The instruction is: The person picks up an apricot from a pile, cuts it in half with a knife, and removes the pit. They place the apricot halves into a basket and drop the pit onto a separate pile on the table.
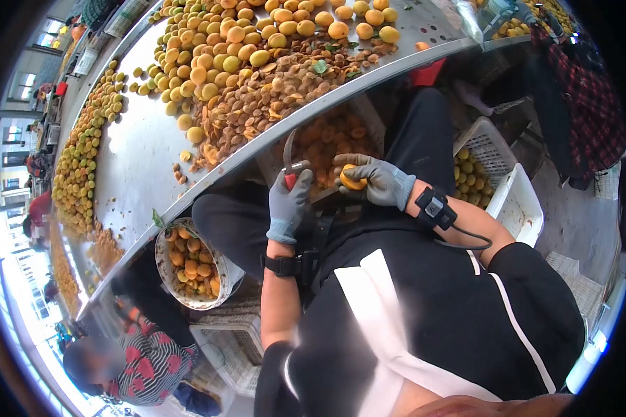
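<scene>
My left hand (pixel 289 205), in a grey glove, is closed around the red handle of a curved knife (pixel 289 156), its blade pointing up toward the table edge. Close by on the right, my gloved right hand (pixel 382 182) grips a yellow-orange apricot (pixel 353 178) between thumb and fingers. The knife blade is apart from this fruit. Beneath both hands, a crate holds orange apricot pieces (pixel 334 146), partly hidden by my hands and legs.
A metal table (pixel 139 142) carries whole apricots (pixel 222 48) and a heap of brown pits and scraps (pixel 257 104). A white bucket (pixel 222 295) of apricots stands left; a crate of greenish apricots (pixel 469 177) is right. Co-workers sit at lower left (pixel 146 361) and upper right (pixel 591 104).
</scene>
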The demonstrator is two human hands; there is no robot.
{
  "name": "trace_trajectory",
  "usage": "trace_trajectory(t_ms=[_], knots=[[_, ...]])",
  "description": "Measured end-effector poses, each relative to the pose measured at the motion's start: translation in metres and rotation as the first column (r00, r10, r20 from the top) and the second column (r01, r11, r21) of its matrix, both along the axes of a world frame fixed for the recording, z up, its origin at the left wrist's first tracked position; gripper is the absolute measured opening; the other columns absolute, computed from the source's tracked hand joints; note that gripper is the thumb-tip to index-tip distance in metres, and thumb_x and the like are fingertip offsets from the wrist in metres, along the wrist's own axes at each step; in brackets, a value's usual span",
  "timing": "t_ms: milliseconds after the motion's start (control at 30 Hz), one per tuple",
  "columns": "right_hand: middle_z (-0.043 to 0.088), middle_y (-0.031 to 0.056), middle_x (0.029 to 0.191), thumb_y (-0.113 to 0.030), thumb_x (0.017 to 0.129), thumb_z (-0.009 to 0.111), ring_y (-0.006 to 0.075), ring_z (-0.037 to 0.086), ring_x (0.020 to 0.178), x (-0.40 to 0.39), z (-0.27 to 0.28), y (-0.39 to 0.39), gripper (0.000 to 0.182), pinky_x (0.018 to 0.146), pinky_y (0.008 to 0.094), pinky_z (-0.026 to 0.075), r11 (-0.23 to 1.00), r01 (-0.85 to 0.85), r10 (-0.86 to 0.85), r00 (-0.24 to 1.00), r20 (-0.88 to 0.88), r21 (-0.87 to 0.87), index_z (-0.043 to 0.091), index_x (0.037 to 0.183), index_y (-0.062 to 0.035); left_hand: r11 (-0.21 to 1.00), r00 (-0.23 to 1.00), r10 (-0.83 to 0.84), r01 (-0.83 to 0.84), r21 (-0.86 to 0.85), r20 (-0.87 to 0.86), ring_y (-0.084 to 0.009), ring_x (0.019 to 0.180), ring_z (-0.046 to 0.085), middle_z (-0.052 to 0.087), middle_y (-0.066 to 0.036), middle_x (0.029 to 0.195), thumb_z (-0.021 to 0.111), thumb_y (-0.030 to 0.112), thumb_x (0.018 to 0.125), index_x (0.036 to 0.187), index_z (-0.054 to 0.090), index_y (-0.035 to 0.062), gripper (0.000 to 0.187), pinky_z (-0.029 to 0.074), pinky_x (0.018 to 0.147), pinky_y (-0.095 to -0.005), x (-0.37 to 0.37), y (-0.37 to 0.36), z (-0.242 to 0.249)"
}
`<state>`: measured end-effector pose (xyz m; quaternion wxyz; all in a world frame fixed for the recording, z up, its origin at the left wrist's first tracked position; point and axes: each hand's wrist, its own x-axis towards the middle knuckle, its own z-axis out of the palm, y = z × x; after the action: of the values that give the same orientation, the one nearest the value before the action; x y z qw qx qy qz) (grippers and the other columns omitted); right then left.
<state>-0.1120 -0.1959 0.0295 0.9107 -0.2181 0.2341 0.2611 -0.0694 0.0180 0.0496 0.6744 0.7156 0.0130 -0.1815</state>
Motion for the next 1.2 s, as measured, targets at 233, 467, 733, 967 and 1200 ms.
trace_trajectory(t_ms=[233, 467, 733, 967, 1200], knots=[[0.059, 0.0104, 0.113, -0.005, 0.094, 0.053, 0.0254, 0.062, 0.104, 0.002, 0.011, 0.0, 0.028, 0.087, 0.0405, 0.056, 0.992, -0.048, 0.046, 0.999, -0.024, -0.114, 0.054, 0.122, -0.0046, 0.998, 0.994, 0.05, -0.054, -0.045, -0.092, -0.0011, 0.055, 0.04, 0.049, 0.01, 0.068, 0.065, 0.02, 0.092, 0.109, 0.066, 0.0083, 0.021, 0.032, 0.048, -0.0179, 0.002, 0.002, -0.007], [0.059, 0.0122, 0.107, -0.007, 0.091, 0.059, 0.0266, 0.063, 0.099, 0.018, 0.001, -0.011, 0.026, 0.086, 0.042, 0.057, 0.991, 0.066, -0.078, 0.992, 0.1, 0.117, 0.054, 0.117, -0.0057, 1.0, 0.997, 0.028, -0.029, -0.004, -0.066, -0.0015, 0.061, 0.042, 0.054, 0.009, 0.078, 0.066, 0.018, 0.091, 0.106, 0.067, 0.0075, 0.019, 0.034, 0.053, -0.0183, 0.003, -0.001, -0.008], [0.058, 0.0129, 0.106, -0.002, 0.09, 0.056, 0.0273, 0.063, 0.095, 0.024, 0.001, -0.017, 0.027, 0.084, 0.041, 0.058, 0.997, -0.032, 0.035, 0.999, 0.034, -0.077, 0.052, 0.117, -0.0037, 0.992, 0.99, 0.062, -0.075, -0.102, -0.123, -0.0009, 0.06, 0.043, 0.054, 0.008, 0.074, 0.065, 0.018, 0.091, 0.106, 0.066, 0.0065, 0.019, 0.035, 0.053, -0.0182, 0.01, 0.011, -0.014], [0.059, 0.0083, 0.088, -0.001, 0.082, 0.053, 0.0194, 0.061, 0.079, 0.035, -0.004, 0.004, 0.021, 0.065, 0.0355, 0.052, 0.964, 0.069, -0.045, 0.994, 0.098, -0.258, 0.055, 0.102, -0.0072, 0.998, 0.993, 0.05, -0.055, -0.042, -0.106, -0.0004, 0.052, 0.038, 0.047, 0.011, 0.067, 0.062, 0.018, 0.093, 0.108, 0.066, 0.0083, 0.018, 0.03, 0.046, -0.0177, 0.01, 0.008, -0.016], [0.06, 0.0045, 0.087, -0.001, 0.085, 0.049, 0.0155, 0.063, 0.079, 0.043, -0.005, 0.018, 0.018, 0.055, 0.0287, 0.051, 0.826, 0.041, -0.044, 0.999, 0.009, -0.562, 0.058, 0.098, -0.0097, 0.997, 0.993, 0.007, -0.016, -0.076, -0.117, -0.0001, 0.055, 0.038, 0.048, 0.01, 0.067, 0.065, 0.017, 0.091, 0.108, 0.065, 0.0103, 0.018, 0.03, 0.047, -0.0181, 0.01, 0.007, -0.019]])
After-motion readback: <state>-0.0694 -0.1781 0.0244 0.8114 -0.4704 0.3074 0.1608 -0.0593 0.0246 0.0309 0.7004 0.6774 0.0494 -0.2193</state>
